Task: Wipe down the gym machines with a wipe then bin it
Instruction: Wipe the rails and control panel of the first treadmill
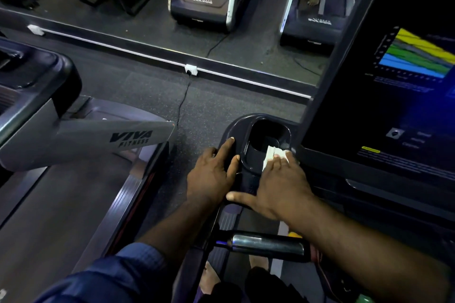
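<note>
Dark rubber flooring surrounded the black plastic cup-holder tray, where the right hand pressed a folded white wipe with straight fingers; the left hand lay flat alongside. Wiping looked midway, binning undone.

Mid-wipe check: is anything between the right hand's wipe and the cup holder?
Nothing visible. The right hand presses the wipe flat onto the right rim of the cup holder, in direct contact. The left hand rests to the left of the holder, clear of the wipe. No bin is in view.
</note>
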The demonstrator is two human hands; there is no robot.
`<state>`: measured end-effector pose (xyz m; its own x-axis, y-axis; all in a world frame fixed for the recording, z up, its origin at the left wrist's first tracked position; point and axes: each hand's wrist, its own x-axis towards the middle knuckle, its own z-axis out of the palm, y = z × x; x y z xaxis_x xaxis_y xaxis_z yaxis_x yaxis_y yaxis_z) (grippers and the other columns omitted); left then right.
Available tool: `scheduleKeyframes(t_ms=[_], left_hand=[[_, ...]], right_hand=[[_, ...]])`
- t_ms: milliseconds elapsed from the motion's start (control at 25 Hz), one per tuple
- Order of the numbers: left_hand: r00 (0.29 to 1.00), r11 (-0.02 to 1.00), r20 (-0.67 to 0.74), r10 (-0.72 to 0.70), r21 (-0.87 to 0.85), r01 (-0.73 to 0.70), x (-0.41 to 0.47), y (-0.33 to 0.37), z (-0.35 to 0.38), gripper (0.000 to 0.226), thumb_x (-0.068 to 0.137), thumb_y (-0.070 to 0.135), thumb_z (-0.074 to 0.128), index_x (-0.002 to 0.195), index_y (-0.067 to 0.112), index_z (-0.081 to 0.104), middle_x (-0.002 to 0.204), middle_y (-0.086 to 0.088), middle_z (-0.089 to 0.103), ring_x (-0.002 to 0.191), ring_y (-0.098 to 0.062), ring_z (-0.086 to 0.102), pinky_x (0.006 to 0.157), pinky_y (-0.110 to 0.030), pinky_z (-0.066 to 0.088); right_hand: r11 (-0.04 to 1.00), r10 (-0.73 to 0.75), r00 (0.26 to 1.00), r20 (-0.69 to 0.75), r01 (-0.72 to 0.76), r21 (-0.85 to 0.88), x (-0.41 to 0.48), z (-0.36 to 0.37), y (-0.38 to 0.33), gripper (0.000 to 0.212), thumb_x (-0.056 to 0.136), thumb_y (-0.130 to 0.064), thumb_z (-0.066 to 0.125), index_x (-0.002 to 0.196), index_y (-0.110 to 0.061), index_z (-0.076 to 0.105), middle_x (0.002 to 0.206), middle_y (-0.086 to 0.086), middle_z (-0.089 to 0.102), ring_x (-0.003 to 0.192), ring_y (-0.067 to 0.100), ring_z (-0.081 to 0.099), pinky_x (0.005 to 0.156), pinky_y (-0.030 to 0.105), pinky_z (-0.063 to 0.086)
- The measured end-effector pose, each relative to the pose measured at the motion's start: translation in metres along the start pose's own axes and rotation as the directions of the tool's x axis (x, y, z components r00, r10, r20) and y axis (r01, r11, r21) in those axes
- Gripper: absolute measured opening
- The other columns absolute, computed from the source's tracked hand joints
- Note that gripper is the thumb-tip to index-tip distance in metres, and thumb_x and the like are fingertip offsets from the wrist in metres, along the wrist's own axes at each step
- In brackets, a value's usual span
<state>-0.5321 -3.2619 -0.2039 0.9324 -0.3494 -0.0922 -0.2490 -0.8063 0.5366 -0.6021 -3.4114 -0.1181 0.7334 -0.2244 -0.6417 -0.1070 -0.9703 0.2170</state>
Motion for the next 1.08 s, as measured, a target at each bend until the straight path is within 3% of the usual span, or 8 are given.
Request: scheduleKeyframes(t_ms=[360,440,520,600,640,760,920,1080], left_hand=[[1.0,1.0,0.004,-0.006,-0.013,0.006,0.003,-0.005,0.002,0.058,0.103,0.067,0.036,0.156,0.054,0.022,0.131,0.001,0.052,0.118,-0.023,0.057,0.084,-0.045,0.053],[1.0,1.0,0.004,0.007,-0.014,-0.007,0.004,-0.006,0.004,0.059,0.103,0.068,0.034,0.158,0.054,0.019,0.131,0.001,0.052,0.117,-0.022,0.057,0.082,-0.044,0.053],[1.0,1.0,0.001,0.009,-0.012,-0.009,0.005,-0.005,0.005,0.06,0.103,0.069,0.033,0.159,0.053,0.018,0.129,0.001,0.052,0.116,-0.02,0.056,0.08,-0.042,0.051],[1.0,1.0,0.007,0.009,-0.015,-0.009,0.005,-0.006,0.005,0.06,0.103,0.069,0.034,0.159,0.054,0.017,0.129,0.001,0.052,0.115,-0.02,0.057,0.081,-0.042,0.053],[1.0,1.0,0.014,0.007,-0.018,-0.007,0.004,-0.006,0.004,0.059,0.103,0.068,0.034,0.158,0.054,0.017,0.129,0.001,0.052,0.115,-0.02,0.057,0.082,-0.044,0.055],[1.0,1.0,0.017,-0.004,-0.006,0.004,0.004,-0.007,0.004,0.059,0.103,0.069,0.032,0.159,0.053,0.017,0.128,0.001,0.052,0.112,-0.019,0.058,0.08,-0.044,0.056],[1.0,1.0,0.01,0.011,-0.013,-0.011,0.002,-0.005,0.003,0.058,0.103,0.065,0.037,0.157,0.05,0.022,0.118,0.0,0.054,0.108,-0.022,0.06,0.076,-0.041,0.053],[0.999,0.999,0.049,-0.023,-0.039,0.025,0.002,-0.005,-0.002,0.062,0.101,0.065,0.038,0.158,0.056,0.016,0.125,-0.002,0.055,0.111,-0.023,0.06,0.08,-0.046,0.056]], right_hand=[[0.919,0.123,0.985,-0.12,-0.068,0.387,0.063,-0.04,-0.006,0.122,0.076,-0.099,-0.004,0.113,-0.015,0.077,0.127,0.012,0.071,0.127,0.031,0.06,0.12,0.053,0.026],[0.607,0.231,0.973,-0.027,-0.122,0.785,0.074,-0.04,-0.007,0.118,0.071,-0.105,0.015,0.129,-0.019,0.07,0.141,0.012,0.063,0.135,0.034,0.053,0.118,0.053,0.033],[-0.015,0.151,0.985,0.082,-0.08,0.997,0.069,-0.05,-0.01,0.103,0.075,-0.096,0.047,0.146,-0.022,0.055,0.153,0.007,0.052,0.143,0.025,0.044,0.118,0.044,0.032],[-0.55,0.027,0.994,0.104,-0.072,0.832,0.068,-0.066,-0.015,0.099,0.077,-0.081,0.069,0.148,-0.016,0.046,0.149,0.007,0.052,0.139,0.02,0.044,0.114,0.039,0.033],[-0.639,0.029,0.993,0.113,-0.069,0.767,0.072,-0.067,-0.018,0.112,0.07,-0.079,0.076,0.153,-0.013,0.039,0.155,0.008,0.046,0.142,0.023,0.042,0.117,0.043,0.033],[-0.288,0.114,0.989,0.093,-0.057,0.956,0.07,-0.061,-0.027,0.126,0.069,-0.086,0.07,0.161,-0.011,0.029,0.165,0.01,0.034,0.15,0.03,0.035,0.117,0.044,0.033],[0.727,0.137,0.99,-0.027,-0.082,0.681,0.062,-0.04,-0.02,0.12,0.078,-0.099,0.013,0.147,-0.01,0.053,0.152,0.014,0.053,0.145,0.032,0.044,0.126,0.055,0.013],[0.984,0.093,0.994,-0.053,-0.084,0.159,0.049,-0.045,-0.007,0.115,0.082,-0.094,0.0,0.137,-0.014,0.063,0.143,0.015,0.059,0.133,0.034,0.053,0.113,0.056,0.031]])
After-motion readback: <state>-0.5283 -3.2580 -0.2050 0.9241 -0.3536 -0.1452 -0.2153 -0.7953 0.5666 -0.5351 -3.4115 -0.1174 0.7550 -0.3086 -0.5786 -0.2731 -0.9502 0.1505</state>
